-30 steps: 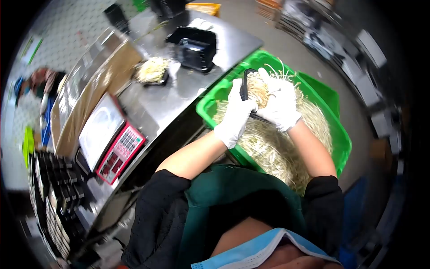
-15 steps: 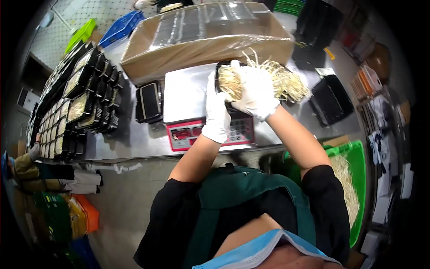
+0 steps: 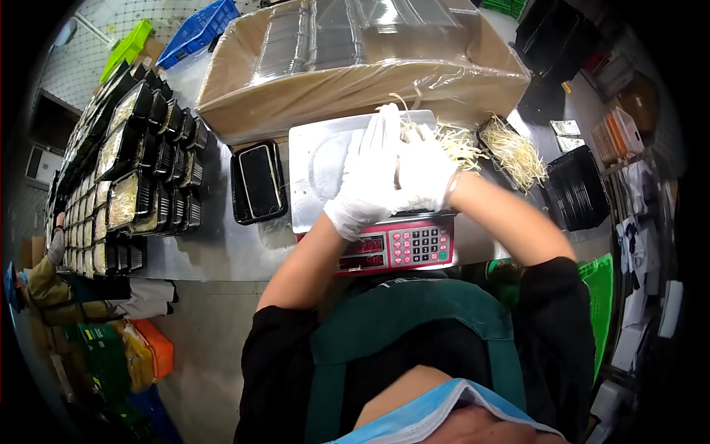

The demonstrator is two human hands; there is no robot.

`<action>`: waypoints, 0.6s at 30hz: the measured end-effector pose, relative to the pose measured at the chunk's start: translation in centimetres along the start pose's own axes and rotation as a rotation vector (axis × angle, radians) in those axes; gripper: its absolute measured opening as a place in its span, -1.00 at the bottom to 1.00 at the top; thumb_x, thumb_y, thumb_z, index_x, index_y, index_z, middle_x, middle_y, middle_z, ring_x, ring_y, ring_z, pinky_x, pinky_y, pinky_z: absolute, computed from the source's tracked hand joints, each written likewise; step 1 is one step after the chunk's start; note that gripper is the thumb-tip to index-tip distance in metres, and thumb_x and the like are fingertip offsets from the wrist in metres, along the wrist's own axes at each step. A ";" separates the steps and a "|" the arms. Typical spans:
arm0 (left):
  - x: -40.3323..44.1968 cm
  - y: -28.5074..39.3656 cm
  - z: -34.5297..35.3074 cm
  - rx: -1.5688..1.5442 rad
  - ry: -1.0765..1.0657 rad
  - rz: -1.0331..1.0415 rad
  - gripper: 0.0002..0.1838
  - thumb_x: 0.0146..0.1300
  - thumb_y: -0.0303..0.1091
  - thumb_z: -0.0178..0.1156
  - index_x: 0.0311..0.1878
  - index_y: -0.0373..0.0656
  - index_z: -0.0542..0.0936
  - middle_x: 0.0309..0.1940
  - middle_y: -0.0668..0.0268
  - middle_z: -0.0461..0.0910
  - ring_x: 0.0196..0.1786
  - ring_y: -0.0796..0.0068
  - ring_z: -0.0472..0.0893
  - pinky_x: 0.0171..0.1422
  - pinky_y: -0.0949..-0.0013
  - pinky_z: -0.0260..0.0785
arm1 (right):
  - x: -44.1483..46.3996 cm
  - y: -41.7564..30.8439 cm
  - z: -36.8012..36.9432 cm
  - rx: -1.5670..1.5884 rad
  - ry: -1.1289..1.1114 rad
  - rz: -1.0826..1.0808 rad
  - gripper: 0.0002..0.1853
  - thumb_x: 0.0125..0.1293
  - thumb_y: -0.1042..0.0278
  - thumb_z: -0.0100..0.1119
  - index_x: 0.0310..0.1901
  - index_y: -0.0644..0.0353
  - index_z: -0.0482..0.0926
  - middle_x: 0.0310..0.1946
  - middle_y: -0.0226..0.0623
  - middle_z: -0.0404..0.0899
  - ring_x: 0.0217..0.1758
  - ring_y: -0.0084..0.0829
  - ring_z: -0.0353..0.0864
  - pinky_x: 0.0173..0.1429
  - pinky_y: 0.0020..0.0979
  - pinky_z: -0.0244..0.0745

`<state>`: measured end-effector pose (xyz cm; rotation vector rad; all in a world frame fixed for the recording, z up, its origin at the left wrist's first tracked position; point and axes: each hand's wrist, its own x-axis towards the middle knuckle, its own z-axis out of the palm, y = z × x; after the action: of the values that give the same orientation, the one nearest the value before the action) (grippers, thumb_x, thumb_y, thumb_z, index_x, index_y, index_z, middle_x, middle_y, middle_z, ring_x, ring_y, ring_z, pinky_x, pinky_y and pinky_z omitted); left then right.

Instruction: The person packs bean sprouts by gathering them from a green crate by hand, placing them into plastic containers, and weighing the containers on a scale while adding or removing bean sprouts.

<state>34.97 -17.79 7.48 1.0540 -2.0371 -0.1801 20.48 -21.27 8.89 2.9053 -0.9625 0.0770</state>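
Observation:
My left hand (image 3: 370, 174), in a white glove, lies with its fingers stretched out and held together over the right half of the scale's metal plate (image 3: 314, 163). Pressed against it, my right hand (image 3: 427, 174), gloved too, has its fingers curled over bean sprouts. A few pale strands stick out past the fingertips. Most of what lies beneath both hands is hidden; only a dark edge shows below the palms. More loose bean sprouts (image 3: 458, 144) spread just beyond my right hand. The scale's red keypad panel (image 3: 418, 246) faces me.
A black tray of sprouts (image 3: 512, 153) stands to the right, by stacked black trays (image 3: 578, 189). A phone (image 3: 260, 181) rests in a black tray at left, near tall stacks of filled trays (image 3: 129, 200). Behind the scale is a carton of clear lids (image 3: 355, 89). Another person (image 3: 63, 285) stands far left.
My left hand has gone from gripping the side of a black sprout tray to lying straight-fingered against my right hand. That tray is now mostly covered. The view has shifted.

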 end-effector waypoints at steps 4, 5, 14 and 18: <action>-0.6 0.6 0.1 0.186 -0.142 0.029 0.21 -0.17 0.29 0.35 0.39 -0.42 0.13 0.32 -0.07 0.26 0.31 -0.09 0.29 0.38 -0.10 0.03 | -2.1 4.1 -5.2 0.225 -0.266 -0.085 0.08 -0.31 -0.13 0.43 0.30 0.24 0.25 0.06 0.03 0.45 0.30 -0.01 0.24 0.38 0.09 0.00; -0.3 0.5 0.3 0.188 -0.140 0.027 0.14 -0.15 0.24 0.36 0.36 -0.42 0.19 0.24 -0.01 0.36 0.25 0.02 0.36 0.30 -0.18 0.07 | -3.1 4.8 -4.7 0.053 -0.280 -0.061 0.00 -0.25 -0.01 0.47 0.30 0.15 0.29 0.11 0.00 0.46 0.33 0.02 0.26 0.42 0.02 0.00; 0.1 0.6 1.5 0.325 -0.290 -0.083 -0.28 -0.06 0.03 0.35 0.06 -0.35 0.49 -0.36 0.14 0.60 -0.30 0.19 0.62 -0.12 0.17 0.42 | -6.4 5.0 -0.1 0.297 0.049 0.210 -0.43 0.03 0.47 0.18 0.16 0.27 0.34 -0.20 0.04 0.43 -0.12 0.02 0.51 -0.05 -0.16 0.46; 1.2 1.8 0.9 0.197 -0.298 -0.085 -0.42 -0.02 0.03 0.33 -0.11 -0.32 0.54 -0.42 0.13 0.60 -0.38 0.21 0.63 -0.29 0.24 0.46 | -5.3 5.1 -0.8 0.229 0.053 0.197 -0.66 0.28 0.42 -0.05 0.09 0.25 0.37 -0.18 0.09 0.46 -0.15 0.04 0.55 -0.06 -0.14 0.50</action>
<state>32.85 -17.71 8.44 1.3012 -2.3145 -0.1929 13.22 -22.14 9.63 2.9798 -1.3082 0.2938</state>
